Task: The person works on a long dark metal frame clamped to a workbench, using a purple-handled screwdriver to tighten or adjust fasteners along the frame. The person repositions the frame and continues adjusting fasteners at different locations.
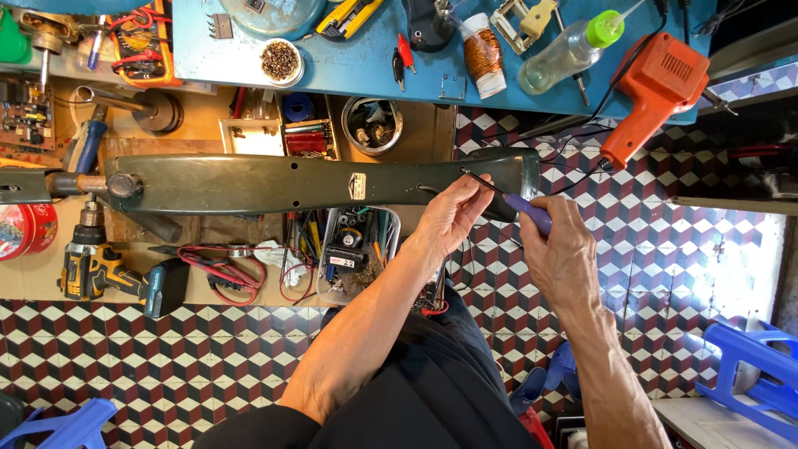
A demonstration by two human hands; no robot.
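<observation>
A long dark green metal housing [283, 181] lies across the middle of the view. My left hand [453, 214] rests on its right end, fingers closed on a thin black wire there. My right hand [561, 254] grips a purple-handled screwdriver [532, 213]; its thin shaft [486, 183] points up-left to the housing beside my left fingertips. Black wires [573, 179] run from the housing's right end up toward the bench.
A blue workbench [374, 71] at the top carries an orange soldering gun [657, 91], a plastic bottle [569, 51] and a copper wire spool [484, 54]. A cordless drill [104, 270], tool trays and red leads sit at the left. Blue plastic stools [752, 366] stand on the patterned tile floor.
</observation>
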